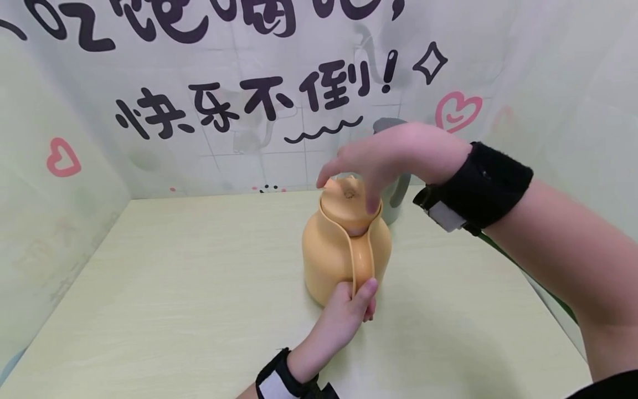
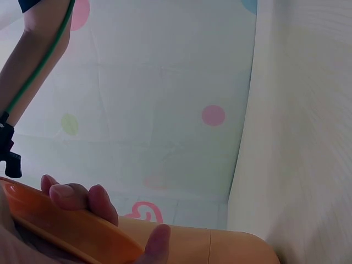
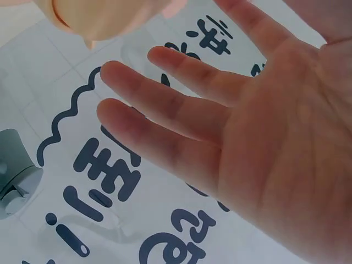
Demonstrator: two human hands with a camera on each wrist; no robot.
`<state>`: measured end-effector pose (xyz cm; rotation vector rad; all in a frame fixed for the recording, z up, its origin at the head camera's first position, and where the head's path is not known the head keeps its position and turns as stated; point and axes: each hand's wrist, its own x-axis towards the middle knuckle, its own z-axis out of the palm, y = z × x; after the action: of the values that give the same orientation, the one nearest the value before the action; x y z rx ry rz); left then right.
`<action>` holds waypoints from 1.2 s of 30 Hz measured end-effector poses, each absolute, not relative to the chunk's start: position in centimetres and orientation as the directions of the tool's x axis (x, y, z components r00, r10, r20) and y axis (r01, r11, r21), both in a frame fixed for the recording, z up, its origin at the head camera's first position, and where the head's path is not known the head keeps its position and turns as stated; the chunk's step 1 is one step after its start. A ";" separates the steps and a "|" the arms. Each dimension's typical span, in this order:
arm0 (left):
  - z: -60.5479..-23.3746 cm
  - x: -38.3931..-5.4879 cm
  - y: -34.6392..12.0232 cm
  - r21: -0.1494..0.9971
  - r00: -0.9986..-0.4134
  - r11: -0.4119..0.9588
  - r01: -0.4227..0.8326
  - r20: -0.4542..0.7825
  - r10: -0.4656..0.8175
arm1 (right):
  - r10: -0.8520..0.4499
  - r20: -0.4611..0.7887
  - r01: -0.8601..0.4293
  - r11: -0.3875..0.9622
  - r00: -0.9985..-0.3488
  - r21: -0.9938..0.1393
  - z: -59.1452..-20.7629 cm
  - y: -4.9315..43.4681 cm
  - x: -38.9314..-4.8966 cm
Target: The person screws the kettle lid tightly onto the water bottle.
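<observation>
An orange-yellow jug [image 1: 324,257] stands upright on the table in the head view. My left hand [image 1: 344,311] grips the lower part of its handle [image 1: 363,256], fingers wrapped around it; the left wrist view shows fingertips curled over the orange handle [image 2: 71,231]. Over the jug's lid [image 1: 343,204] hovers my right hand [image 1: 391,155], palm down. Its fingers [image 3: 165,146] look spread and nearly straight in the right wrist view, with a visible space between them and the jug's top [image 3: 107,16]. That hand partly hides the lid in the head view.
Behind the jug, partly covered by my right hand, stands a grey jug-like vessel [image 1: 395,208]. A pale table [image 1: 199,293] stretches out on both sides. White printed curtains [image 1: 259,166] close off the back and sides.
</observation>
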<state>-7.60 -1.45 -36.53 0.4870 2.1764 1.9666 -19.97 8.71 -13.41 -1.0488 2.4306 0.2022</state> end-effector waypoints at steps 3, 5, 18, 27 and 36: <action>-36.5 -7.6 -1.5 0.988 -0.932 0.084 0.127 0.090 0.350 | -0.664 -0.486 -0.733 0.677 -0.568 -0.068 -14.0 8.6 -20.1; -36.5 -7.6 -1.5 0.988 -0.932 0.084 0.129 0.092 0.349 | -0.663 -0.492 -0.726 0.682 -0.564 -0.086 -14.3 8.5 -20.2; -36.5 -7.7 -1.3 0.988 -0.935 0.094 0.121 0.081 0.346 | -0.673 -0.465 -0.731 0.678 -0.575 -0.076 -14.8 8.4 -20.2; -36.4 -7.8 -1.3 0.987 -0.934 0.100 0.128 0.087 0.347 | -0.623 -0.451 -0.682 0.730 -0.639 -0.041 -14.9 8.1 -20.1; -36.4 -7.8 -1.3 0.986 -0.930 0.090 0.140 0.099 0.354 | -0.599 -0.448 -0.662 0.749 -0.663 -0.023 -15.0 8.1 -20.2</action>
<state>-7.84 -1.29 -36.45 0.5019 2.1921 1.9517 -20.23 8.12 -15.02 -0.9597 2.5157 0.1970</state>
